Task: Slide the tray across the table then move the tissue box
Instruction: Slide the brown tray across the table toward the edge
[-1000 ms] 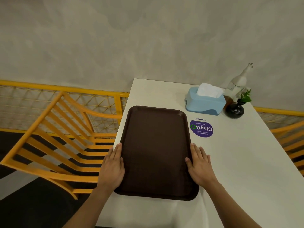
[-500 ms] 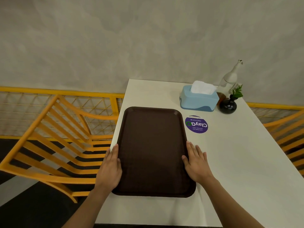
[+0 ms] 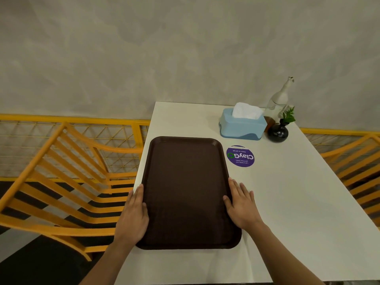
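A dark brown empty tray (image 3: 187, 190) lies lengthwise on the white table (image 3: 287, 202), along its left edge. My left hand (image 3: 133, 214) grips the tray's left rim, thumb on top. My right hand (image 3: 240, 204) holds the right rim, fingers flat on the table and thumb on the tray. A light blue tissue box (image 3: 242, 126) with white tissue sticking out stands at the far right of the table, well beyond the tray and apart from it.
A round purple sticker (image 3: 240, 156) lies on the table between tray and tissue box. A black vase with a green sprig (image 3: 277, 131) and a glass bottle (image 3: 277, 101) stand right of the box. Orange chairs (image 3: 61, 182) flank the table; a grey wall is behind.
The tray and both hands have shifted slightly toward me and lower in view as the camera tilted; the grip on both rims is unchanged. The tissue box has not moved.
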